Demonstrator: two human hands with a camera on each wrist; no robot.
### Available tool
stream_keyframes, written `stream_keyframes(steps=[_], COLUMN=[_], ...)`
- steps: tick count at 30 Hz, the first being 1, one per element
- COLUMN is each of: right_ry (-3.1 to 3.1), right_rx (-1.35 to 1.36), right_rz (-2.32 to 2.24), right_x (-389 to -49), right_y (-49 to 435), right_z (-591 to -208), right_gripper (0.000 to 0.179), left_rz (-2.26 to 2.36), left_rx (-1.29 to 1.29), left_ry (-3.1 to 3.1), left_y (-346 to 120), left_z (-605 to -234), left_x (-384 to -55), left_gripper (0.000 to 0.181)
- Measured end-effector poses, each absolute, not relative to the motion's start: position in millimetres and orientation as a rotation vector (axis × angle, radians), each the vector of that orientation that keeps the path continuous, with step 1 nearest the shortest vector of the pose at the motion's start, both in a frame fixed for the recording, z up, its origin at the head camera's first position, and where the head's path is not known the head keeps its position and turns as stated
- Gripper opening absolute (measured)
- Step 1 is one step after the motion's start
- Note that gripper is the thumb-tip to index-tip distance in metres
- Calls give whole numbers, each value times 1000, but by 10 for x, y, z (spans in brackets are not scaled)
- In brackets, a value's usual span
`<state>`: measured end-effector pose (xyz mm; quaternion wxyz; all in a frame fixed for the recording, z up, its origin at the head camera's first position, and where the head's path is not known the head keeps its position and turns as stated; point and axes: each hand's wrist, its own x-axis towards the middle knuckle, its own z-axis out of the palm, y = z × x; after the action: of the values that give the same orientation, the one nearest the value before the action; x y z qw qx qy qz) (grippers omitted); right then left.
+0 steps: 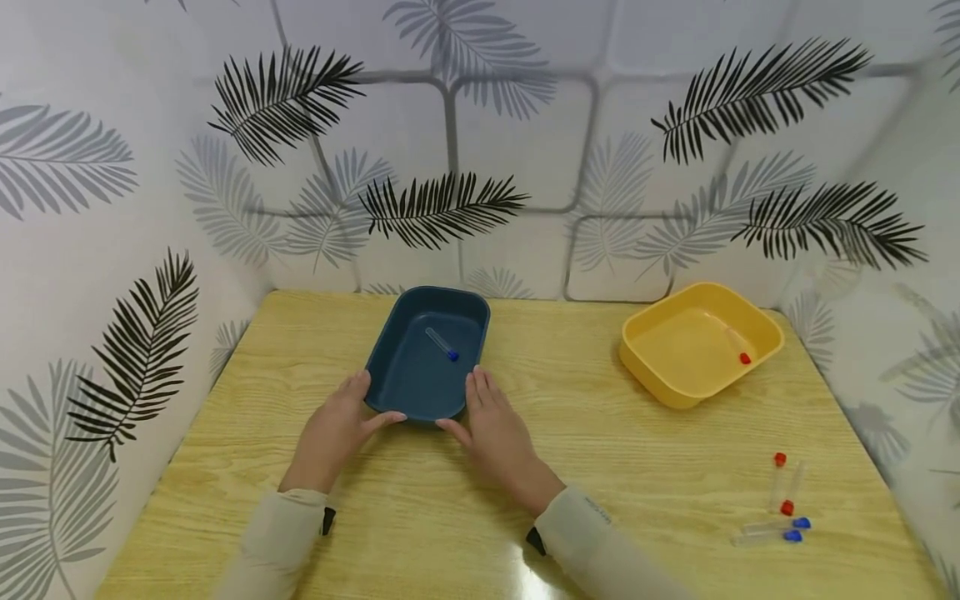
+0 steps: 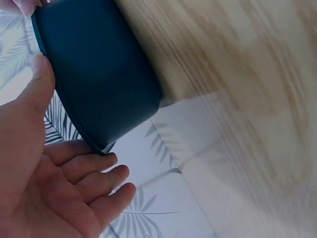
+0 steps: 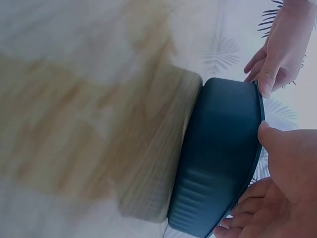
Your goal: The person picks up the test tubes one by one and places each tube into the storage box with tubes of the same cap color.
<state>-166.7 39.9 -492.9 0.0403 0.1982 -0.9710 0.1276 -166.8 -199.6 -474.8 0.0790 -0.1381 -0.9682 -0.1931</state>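
A dark blue plastic basin point(image 1: 420, 392) sits on the table with a blue-capped test tube point(image 1: 442, 344) lying inside. My left hand point(image 1: 335, 429) holds its near left corner, thumb at the near rim and fingers along the left side. At the near right corner my right hand point(image 1: 497, 433) does the same, its thumb on the near rim. In the left wrist view the thumb touches the rim of the basin point(image 2: 99, 69), with the fingers bent near the corner. The right wrist view shows both hands at the basin's rim point(image 3: 258, 106).
To the right stands a yellow basin point(image 1: 660, 385) holding a red-capped test tube point(image 1: 742, 357). Nearer the front right lie two red-capped tubes point(image 1: 787, 507) and two blue-capped tubes point(image 1: 792, 536). Leaf-patterned sheeting point(image 1: 517, 150) surrounds the wooden table point(image 1: 570, 467).
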Motion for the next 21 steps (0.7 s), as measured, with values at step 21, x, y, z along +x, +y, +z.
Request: stream_keyframes(steps=[21], right_ry=[-2980], right_rx=[751], right_rz=[486], right_x=[-1642], right_y=[751], right_z=[-4865], right_gripper=[83], left_rz=[-493], left_rx=[-457], left_ry=[-2781], left_y=[-1876], left_z=[-4833], left_x=[-1424], left_gripper=[70])
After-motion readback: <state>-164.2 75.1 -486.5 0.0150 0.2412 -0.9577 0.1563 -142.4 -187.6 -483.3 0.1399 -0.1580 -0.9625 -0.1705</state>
